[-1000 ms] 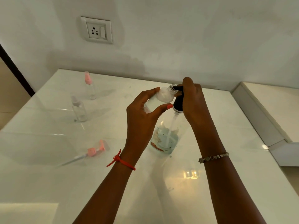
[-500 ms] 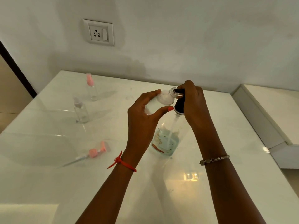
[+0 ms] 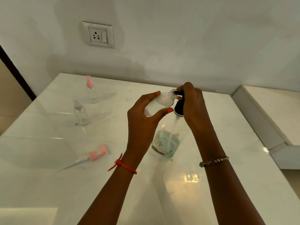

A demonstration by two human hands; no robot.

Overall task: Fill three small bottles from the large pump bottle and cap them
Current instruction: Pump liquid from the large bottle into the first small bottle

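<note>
The left hand (image 3: 142, 120) holds a small clear plastic bottle (image 3: 164, 99) above the table, thumb under its body and fingers curled over the top. The bottle is tilted so its open neck points right and touches the nozzle of the black pump head (image 3: 178, 108). The right hand (image 3: 193, 104) wraps over that pump head, its fingers curled down around it; the fingertips are hidden behind the pump. The pump head sits on the large clear plastic pump bottle (image 3: 167, 140), which stands upright on the glossy white table (image 3: 48, 184) between the two forearms, with a shallow pool of pale blue liquid at its bottom and a dip tube running down into it. Far to the left stand two more small clear bottles, both upright: a small bottle with a pink spray top (image 3: 91, 90) near the back edge, and a small bottle with a pale capped top (image 3: 80, 112) in front of it. Nearer the camera, a loose pink spray top with its thin tube (image 3: 95, 154) lies flat on the table. A red thread (image 3: 121, 164) circles the left wrist and a beaded metal bracelet (image 3: 214, 160) the right. A white wall socket (image 3: 98, 34) is set in the wall behind.
</note>
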